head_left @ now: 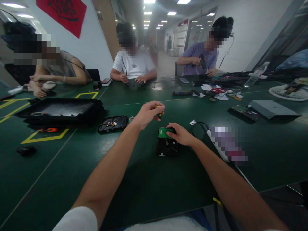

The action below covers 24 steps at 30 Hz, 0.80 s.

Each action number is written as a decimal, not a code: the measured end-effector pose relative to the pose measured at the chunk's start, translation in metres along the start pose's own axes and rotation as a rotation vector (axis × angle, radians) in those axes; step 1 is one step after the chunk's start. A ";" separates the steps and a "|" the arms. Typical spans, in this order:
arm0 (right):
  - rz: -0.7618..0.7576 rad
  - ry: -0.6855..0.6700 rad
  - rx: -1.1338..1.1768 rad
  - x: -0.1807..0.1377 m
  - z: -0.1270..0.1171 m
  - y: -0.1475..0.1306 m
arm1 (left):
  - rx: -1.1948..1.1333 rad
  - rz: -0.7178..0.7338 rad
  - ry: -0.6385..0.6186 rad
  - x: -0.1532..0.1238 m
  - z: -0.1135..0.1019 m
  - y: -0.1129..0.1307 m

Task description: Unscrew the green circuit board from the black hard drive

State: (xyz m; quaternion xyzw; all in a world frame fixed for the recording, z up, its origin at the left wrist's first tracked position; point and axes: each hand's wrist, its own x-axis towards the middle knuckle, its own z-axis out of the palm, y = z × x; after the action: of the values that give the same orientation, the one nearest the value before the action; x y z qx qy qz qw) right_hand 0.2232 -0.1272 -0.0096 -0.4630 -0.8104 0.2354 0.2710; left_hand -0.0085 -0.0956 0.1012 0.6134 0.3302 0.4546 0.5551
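Near the middle of the table lies a black hard drive point(167, 148) with a green circuit board point(163, 132) at its far end. My right hand point(179, 133) holds it at the right, thumb over the board and fingers at the far edge. Above and just left of the drive, my left hand point(150, 114) is closed around a small screwdriver point(159, 112) with a yellow and black handle; its tip cannot be made out. Left of my left forearm lies an opened hard drive point(113, 124), with a loose circuit board point(131, 119) beside it.
Black trays point(60, 110) stand at the left, near an orange-handled tool point(49, 130). A power strip point(218, 144) with a cable lies at right. Farther right are a grey metal box point(273, 109) and a water bottle point(257, 75). Three people sit opposite, one holding a power drill point(202, 61).
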 end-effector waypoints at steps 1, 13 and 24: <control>-0.002 0.002 0.000 0.000 0.000 0.000 | -0.013 -0.007 -0.003 0.000 0.000 0.001; 0.005 -0.010 0.008 0.000 -0.002 -0.001 | 0.174 0.046 0.031 0.001 -0.001 0.001; -0.001 0.009 0.018 0.001 0.001 0.001 | 0.033 -0.037 -0.044 -0.002 0.002 0.003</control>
State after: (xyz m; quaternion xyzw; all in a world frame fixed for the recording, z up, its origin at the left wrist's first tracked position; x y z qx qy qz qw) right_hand 0.2234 -0.1263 -0.0107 -0.4613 -0.8072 0.2404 0.2791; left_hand -0.0077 -0.0990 0.1036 0.6261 0.3367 0.4253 0.5602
